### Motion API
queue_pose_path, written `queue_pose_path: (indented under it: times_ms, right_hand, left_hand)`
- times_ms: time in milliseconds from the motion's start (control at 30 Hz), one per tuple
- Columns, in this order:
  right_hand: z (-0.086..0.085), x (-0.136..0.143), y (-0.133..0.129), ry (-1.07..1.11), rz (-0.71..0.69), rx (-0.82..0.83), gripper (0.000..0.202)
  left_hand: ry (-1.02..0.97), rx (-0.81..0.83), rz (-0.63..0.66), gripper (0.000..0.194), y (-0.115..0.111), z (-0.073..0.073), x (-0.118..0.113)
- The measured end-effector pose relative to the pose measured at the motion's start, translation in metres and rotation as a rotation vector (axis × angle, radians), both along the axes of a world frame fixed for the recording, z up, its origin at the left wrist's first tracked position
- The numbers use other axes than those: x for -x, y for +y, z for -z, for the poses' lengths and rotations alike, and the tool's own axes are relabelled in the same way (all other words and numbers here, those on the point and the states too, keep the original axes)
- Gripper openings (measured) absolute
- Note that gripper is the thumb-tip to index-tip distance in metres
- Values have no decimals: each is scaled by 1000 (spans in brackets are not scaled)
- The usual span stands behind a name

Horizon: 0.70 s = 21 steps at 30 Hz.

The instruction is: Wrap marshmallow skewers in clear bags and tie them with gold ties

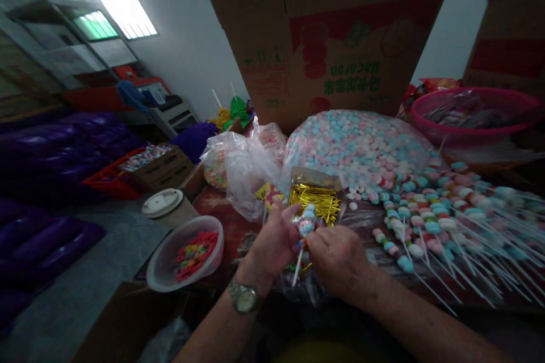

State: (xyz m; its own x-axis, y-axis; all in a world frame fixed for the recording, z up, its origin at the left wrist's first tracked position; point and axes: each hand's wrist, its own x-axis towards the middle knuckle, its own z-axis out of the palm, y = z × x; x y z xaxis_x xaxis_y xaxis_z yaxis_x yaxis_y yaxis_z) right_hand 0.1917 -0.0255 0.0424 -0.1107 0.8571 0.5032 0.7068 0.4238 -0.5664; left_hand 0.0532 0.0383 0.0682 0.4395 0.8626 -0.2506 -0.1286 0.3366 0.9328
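A candy stick (307, 222) with blue, pink and white pieces stands tilted between my two hands, its white stick pointing down toward me. My left hand (273, 241), with a watch on the wrist, is at its left side with fingers partly spread; whether they grip the stick is unclear. On the right, my right hand (338, 258) is closed, thumb and fingers pinched at the base of the candies. Just behind the hands lie gold twist ties (317, 198) in an open box. Many finished candy sticks (432, 221) are piled to the right.
A large clear bag of pastel candies (353, 144) lies behind the ties. A white bowl (155, 258) with red and yellow pieces stands at the left edge, near a lidded container (164, 204). A big cardboard box (340, 28) stands behind; a pink basin (472, 139) is at back right.
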Motion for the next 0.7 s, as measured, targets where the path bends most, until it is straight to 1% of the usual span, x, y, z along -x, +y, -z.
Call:
queue_pose_path:
  times_ms: [33, 67, 100, 133, 200, 233, 300, 367, 433, 500, 533, 567, 600, 633, 667, 700]
  right_hand:
    - [1, 1, 0, 158, -22, 135, 17]
    - [2, 1, 0, 314, -19, 257, 18]
    - [3, 0, 1, 448, 8, 348, 20]
    - [4, -1, 3, 543, 45, 405, 21]
    - [5, -2, 5, 643, 92, 444, 24]
    - [5, -2, 5, 724, 91, 482, 25]
    - [6, 1, 3, 909, 63, 585, 27]
    - [8, 4, 0, 1051, 25, 693, 31]
    - [11, 4, -5, 1090, -10, 754, 35]
    - [14, -2, -12, 1128, -39, 777, 35]
    - [14, -7, -15, 1133, -57, 800, 36]
    - [14, -12, -18, 1108, -71, 830, 38]
    - [14, -18, -21, 1051, -58, 839, 41]
    - [13, -24, -23, 972, -13, 804, 43]
    - [12, -30, -25, 890, 46, 722, 41]
    - [11, -35, -26, 824, 106, 607, 36]
  left_hand:
    - [-68, -7, 8, 73, 1, -7, 6]
    - [-109, -44, -19, 76, 2, -12, 12]
    - [-99, -66, 15, 76, 1, -15, 16]
    - [-54, -93, 70, 72, -1, -14, 19]
    - [119, -149, 215, 57, -7, -5, 17]
    - [185, -173, 253, 49, -11, 2, 12]
    - [204, -186, 291, 36, -19, 17, 0]
    - [118, -129, 308, 31, -25, 27, -14]
    - [4, -16, 304, 34, -28, 30, -27]
    - [-89, 90, 281, 40, -29, 26, -37]
    - [-112, 117, 270, 41, -29, 23, -41]
    - [-108, 105, 253, 40, -28, 20, -45]
    - [-83, 59, 215, 38, -27, 18, -49]
    - [-36, -22, 160, 37, -27, 17, -52]
    - [31, -132, 101, 36, -27, 16, -55]
    - [110, -261, 76, 35, -28, 16, -58]
